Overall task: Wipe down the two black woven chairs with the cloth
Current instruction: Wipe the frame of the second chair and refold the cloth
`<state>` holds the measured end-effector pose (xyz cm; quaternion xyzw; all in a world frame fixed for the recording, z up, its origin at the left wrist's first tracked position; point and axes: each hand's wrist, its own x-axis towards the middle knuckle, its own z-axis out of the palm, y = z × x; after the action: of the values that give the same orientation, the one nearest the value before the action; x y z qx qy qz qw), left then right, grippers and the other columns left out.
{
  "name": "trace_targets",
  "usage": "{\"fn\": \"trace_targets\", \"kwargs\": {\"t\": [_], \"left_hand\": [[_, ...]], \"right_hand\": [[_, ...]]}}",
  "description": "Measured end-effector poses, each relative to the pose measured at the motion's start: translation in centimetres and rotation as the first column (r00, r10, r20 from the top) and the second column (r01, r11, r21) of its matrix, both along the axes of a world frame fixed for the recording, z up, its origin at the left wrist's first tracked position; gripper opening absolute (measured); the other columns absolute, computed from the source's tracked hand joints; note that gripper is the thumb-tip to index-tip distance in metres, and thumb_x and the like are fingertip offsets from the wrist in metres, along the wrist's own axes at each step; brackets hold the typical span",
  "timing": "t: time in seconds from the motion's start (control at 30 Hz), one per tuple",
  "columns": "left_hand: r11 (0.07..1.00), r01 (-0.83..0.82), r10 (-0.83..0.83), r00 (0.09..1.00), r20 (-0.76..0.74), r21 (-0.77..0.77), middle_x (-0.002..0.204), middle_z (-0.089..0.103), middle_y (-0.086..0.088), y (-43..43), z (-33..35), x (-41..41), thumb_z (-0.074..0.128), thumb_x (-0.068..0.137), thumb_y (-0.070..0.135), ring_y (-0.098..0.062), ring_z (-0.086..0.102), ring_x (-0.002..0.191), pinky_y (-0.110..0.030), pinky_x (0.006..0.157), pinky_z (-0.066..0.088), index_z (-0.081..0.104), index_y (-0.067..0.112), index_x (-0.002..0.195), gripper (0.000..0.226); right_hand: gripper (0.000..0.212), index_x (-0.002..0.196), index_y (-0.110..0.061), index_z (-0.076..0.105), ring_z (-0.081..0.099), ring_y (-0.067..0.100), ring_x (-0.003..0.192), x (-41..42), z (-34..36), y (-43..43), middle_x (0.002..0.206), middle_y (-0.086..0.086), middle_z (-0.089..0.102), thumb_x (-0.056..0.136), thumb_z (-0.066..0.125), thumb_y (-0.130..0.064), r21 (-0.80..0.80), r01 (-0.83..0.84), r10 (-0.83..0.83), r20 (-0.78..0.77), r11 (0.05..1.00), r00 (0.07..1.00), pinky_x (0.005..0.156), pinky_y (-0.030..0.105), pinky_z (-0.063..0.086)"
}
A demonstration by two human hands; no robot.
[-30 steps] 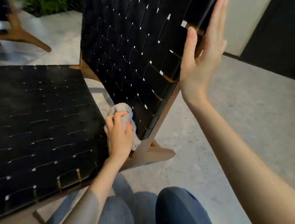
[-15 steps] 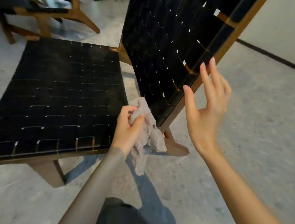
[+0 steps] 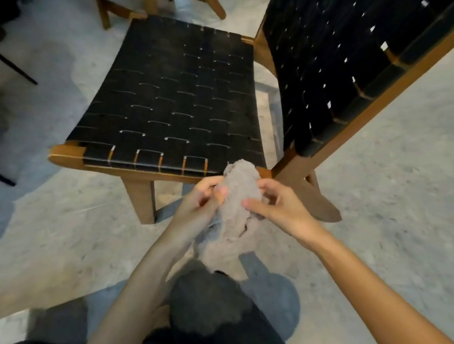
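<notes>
- Both hands now meet low in the middle of the frame; the left hand [image 3: 197,206] pinches the grey cloth [image 3: 240,187] between thumb and curled fingers, and the right hand [image 3: 278,208] grips its other side with the thumb laid across the fabric.
- Half a second ago only the left hand held the cloth, while the right hand stood raised and flat beside the lower edge of the backrest; a second ago the left hand pressed the cloth into the join of seat and backrest, and the right palm lay against the frame.
- Since then the cloth has come off the black woven chair [image 3: 147,178]; it now sits bunched between the two hands, its top just in front of the seat's near right corner, and its loose lower part hangs down to the knee [image 3: 206,296].
- Its seat [image 3: 178,98] fills the centre of the frame, with far more of it in view than before; its backrest [image 3: 361,43] rises tilted at the upper right.
- Wooden legs of a second chair [image 3: 103,10] show at the top centre, on the pale floor [image 3: 394,209].
</notes>
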<state>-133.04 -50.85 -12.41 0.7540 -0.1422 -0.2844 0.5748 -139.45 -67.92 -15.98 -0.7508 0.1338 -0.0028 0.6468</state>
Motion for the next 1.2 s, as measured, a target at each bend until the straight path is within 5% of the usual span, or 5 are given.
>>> {"fn": "trace_targets", "kwargs": {"t": [0.23, 0.37, 0.63, 0.73, 1.2], "left_hand": [[0.931, 0.276, -0.312, 0.941, 0.129, 0.239, 0.128, 0.035, 0.032, -0.8, -0.6, -0.6, 0.079, 0.074, 0.028, 0.021, 0.037, 0.112, 0.003, 0.085, 0.032, 0.022, 0.045, 0.136, 0.086], [0.941, 0.246, -0.276, 0.955, 0.106, 0.233, 0.138, 0.043, 0.016, -1.2, -0.8, 0.2, 0.067, 0.087, 0.026, -0.003, 0.040, 0.125, -0.026, 0.102, 0.039, 0.040, 0.042, 0.133, 0.056], [0.904, 0.167, -0.290, 0.916, 0.277, 0.392, 0.085, 0.064, 0.023, 0.5, 1.0, 2.7, 0.055, 0.094, 0.011, 0.006, 0.060, 0.083, -0.009, 0.062, 0.045, 0.064, 0.036, 0.095, 0.027], [0.841, 0.066, -0.292, 0.891, 0.348, 0.537, 0.095, 0.062, 0.009, 2.1, 1.7, 4.5, 0.049, 0.097, 0.012, -0.005, 0.058, 0.088, -0.017, 0.065, 0.044, 0.060, 0.032, 0.100, 0.023], [0.331, -0.603, -0.330, 0.646, 0.688, 0.726, 0.119, 0.053, -0.013, 5.2, 4.2, 11.3, 0.051, 0.098, 0.028, -0.029, 0.051, 0.109, -0.038, 0.092, 0.047, 0.055, 0.020, 0.130, 0.033]], "right_hand": [[0.009, 0.078, -0.029, 0.065, 0.058, 0.004, 0.061, -1.5, -0.9, -1.2, 0.072, -0.017, 0.064, 0.085, 0.069, -0.033, -0.240, 0.239, -0.195, 0.192, 0.941, 0.962, 0.052, 0.017, 0.045], [0.017, 0.084, -0.024, 0.062, 0.057, 0.005, 0.084, -3.1, 0.1, -3.9, 0.092, -0.012, 0.059, 0.086, 0.063, -0.041, -0.408, 0.277, -0.198, 0.227, 0.870, 0.954, 0.067, 0.015, 0.046], [0.022, 0.085, -0.030, 0.047, 0.063, 0.002, 0.070, -2.2, 3.0, -4.2, 0.077, -0.016, 0.063, 0.088, 0.053, -0.051, -0.283, 0.152, -0.071, 0.278, 0.947, 0.958, 0.054, 0.018, 0.050], [0.030, 0.098, -0.033, 0.044, 0.065, 0.024, 0.082, 0.2, 3.5, -3.3, 0.091, 0.005, 0.064, 0.084, 0.051, -0.059, -0.348, -0.025, 0.075, 0.129, 0.937, 0.989, 0.068, 0.045, 0.056], [0.007, 0.097, -0.020, 0.054, 0.052, 0.016, 0.076, 11.7, 5.9, -3.4, 0.094, 0.002, 0.053, 0.095, 0.051, -0.014, -0.804, 0.083, -0.003, 0.100, 0.589, 0.995, 0.062, 0.026, 0.044]]}}
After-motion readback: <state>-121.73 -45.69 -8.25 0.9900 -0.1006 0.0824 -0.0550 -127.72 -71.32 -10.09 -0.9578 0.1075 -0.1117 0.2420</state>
